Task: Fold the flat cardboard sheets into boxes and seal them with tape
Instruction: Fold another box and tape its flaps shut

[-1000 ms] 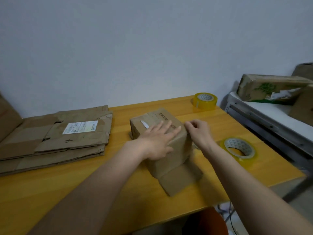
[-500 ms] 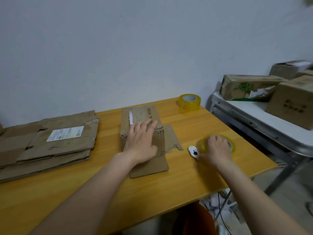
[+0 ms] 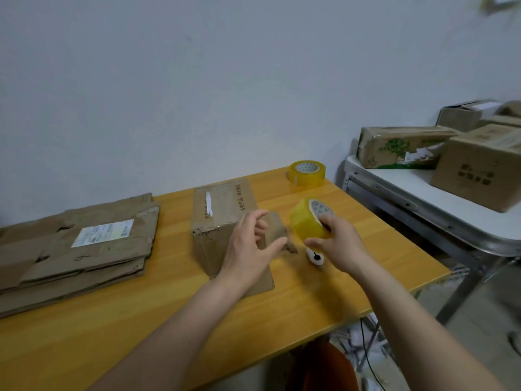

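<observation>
1. A yellow wood-grain desk point(image 3: 118, 320) stands against a pale wall point(image 3: 197, 80).
2. At 3 o'clock of the desk is a white side table point(image 3: 423, 198) carrying several cardboard boxes point(image 3: 476, 176).
3. At 9 o'clock on the desk lies a stack of flat sheets point(image 3: 76, 249); the top one bears a white label.
4. At 1 o'clock, near the wall, a spare tape roll point(image 3: 307, 173) lies flat on the desk.
5. The box point(image 3: 222, 218) stands mid-desk, its top closed, with a loose flap spread on the desk at its 6 o'clock side and another at its 3 o'clock side.
6. The left hand point(image 3: 248, 249) is in front of the box at its 4 o'clock corner, fingers loosely spread with thumb and fingers apart, holding nothing; whether it touches the box cannot be told.
7. The right hand point(image 3: 338, 244) grips the tape roll point(image 3: 307, 221), fingers reaching into the core and thumb under the outer face. The roll is lifted off the desk, tilted on edge, at 3 o'clock of the box and just beside the left hand's fingertips.
8. A small white object point(image 3: 315, 256) with a black spot lies on the desk under the right hand.
</observation>
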A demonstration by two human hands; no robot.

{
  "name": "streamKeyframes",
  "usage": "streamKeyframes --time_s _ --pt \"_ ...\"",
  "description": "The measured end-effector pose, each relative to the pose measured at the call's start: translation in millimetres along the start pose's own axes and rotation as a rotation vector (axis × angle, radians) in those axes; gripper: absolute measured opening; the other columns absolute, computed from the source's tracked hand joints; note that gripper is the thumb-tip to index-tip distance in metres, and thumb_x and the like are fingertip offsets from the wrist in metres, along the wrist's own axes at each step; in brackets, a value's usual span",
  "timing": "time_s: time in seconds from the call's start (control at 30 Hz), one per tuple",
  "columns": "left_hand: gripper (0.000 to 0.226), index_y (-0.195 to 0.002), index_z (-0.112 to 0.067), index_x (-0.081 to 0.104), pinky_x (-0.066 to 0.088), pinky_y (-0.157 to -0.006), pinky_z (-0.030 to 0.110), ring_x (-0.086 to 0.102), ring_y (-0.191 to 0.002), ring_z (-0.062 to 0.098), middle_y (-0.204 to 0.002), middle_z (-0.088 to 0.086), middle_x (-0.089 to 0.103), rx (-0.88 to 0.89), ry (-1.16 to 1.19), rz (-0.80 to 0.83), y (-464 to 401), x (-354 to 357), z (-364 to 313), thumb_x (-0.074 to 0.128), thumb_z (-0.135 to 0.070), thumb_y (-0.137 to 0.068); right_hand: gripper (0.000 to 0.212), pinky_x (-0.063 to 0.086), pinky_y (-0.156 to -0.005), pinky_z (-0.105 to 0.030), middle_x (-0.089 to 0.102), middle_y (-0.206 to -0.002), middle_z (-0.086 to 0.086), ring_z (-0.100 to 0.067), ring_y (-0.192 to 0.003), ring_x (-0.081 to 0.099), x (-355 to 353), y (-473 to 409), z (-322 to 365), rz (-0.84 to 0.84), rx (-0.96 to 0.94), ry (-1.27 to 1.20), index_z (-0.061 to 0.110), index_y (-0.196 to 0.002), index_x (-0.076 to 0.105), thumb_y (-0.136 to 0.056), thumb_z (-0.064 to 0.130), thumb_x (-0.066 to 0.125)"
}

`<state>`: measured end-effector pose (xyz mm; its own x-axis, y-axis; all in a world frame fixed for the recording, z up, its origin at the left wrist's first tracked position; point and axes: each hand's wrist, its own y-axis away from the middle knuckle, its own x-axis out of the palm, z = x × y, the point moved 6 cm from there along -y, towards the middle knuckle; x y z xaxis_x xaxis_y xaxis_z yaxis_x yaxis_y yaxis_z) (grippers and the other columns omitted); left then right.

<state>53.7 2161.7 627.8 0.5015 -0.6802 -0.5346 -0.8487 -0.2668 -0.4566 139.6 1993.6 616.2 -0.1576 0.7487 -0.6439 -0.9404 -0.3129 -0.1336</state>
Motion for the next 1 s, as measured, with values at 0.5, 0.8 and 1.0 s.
streamKeyframes --time_s 0.5,0.8,1.0 --pt "0.006 -0.083 -0.013 0.072 0.049 -0.076 0.014 0.063 -0.083 0.002 -0.087 -0.003 0.070 0.033 0.125 -0.272 10 -35 -6 0.072 -0.007 -0.083 0.028 0.045 -0.091 -0.050 0.064 -0.095 0.006 -0.020 -0.093 0.059 18 30 71 0.114 -0.109 0.079 0.025 -0.098 0.061 -0.076 0.032 0.078" --pt "0.003 -0.097 -0.009 0.056 0.055 -0.078 0.028 0.068 -0.087 0.012 -0.092 -0.001 0.068 -0.110 0.231 -0.270 12 -47 -14 0.054 -0.010 -0.096 0.036 0.036 -0.094 -0.036 0.050 -0.089 0.017 -0.007 -0.091 0.046 35 46 88 0.094 -0.300 0.161 0.025 -0.092 0.055 -0.068 0.029 0.083" --pt "0.019 -0.104 -0.019 0.059 0.050 -0.085 0.020 0.059 -0.101 0.010 -0.112 -0.002 0.057 -0.311 0.249 -0.299 44 -51 23 0.068 -0.024 -0.087 0.037 0.034 -0.093 -0.038 0.052 -0.096 0.016 -0.013 -0.105 0.052 22 38 79 -0.027 -0.170 0.144 0.028 -0.097 0.058 -0.070 0.034 0.082"
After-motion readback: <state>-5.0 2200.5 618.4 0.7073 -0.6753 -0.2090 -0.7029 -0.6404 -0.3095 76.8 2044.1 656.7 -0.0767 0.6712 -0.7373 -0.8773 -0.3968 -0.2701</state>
